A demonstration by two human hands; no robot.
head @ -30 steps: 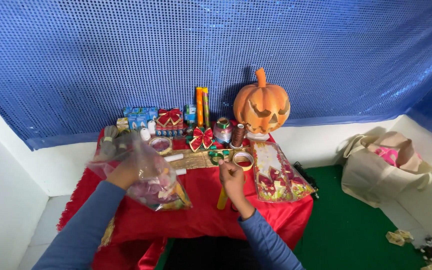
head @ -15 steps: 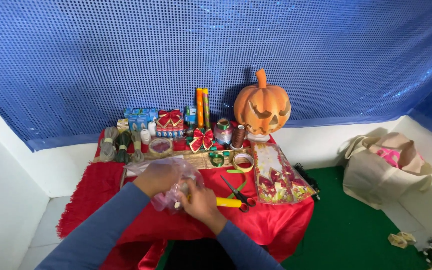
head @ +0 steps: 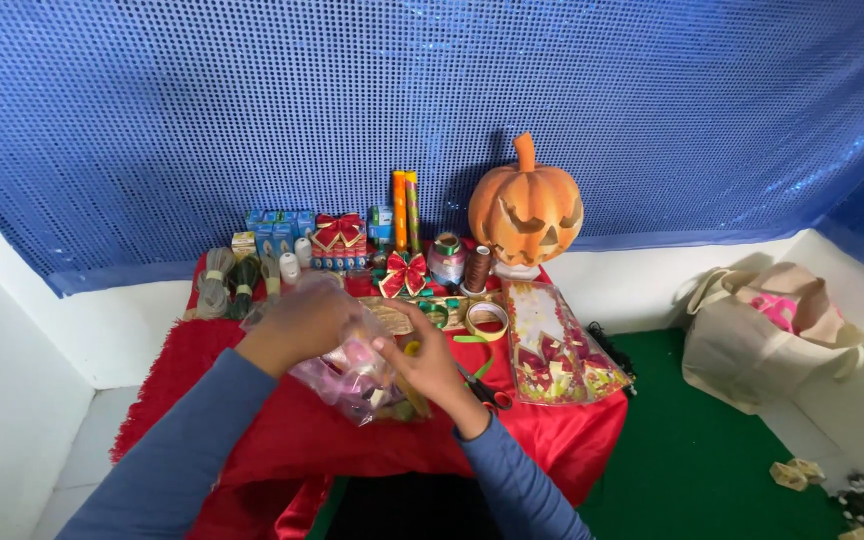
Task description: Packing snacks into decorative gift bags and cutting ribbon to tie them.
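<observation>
Both hands, left hand and right hand, clutch the clear plastic bag.

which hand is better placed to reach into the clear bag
Right, probably. The right hand is already at the clear bag with its fingers at the plastic, while the left hand grips the bag from above.

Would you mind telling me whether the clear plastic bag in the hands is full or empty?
Partly full: pink and yellowish pieces show through the clear plastic bag, held between left hand and right hand.
</observation>
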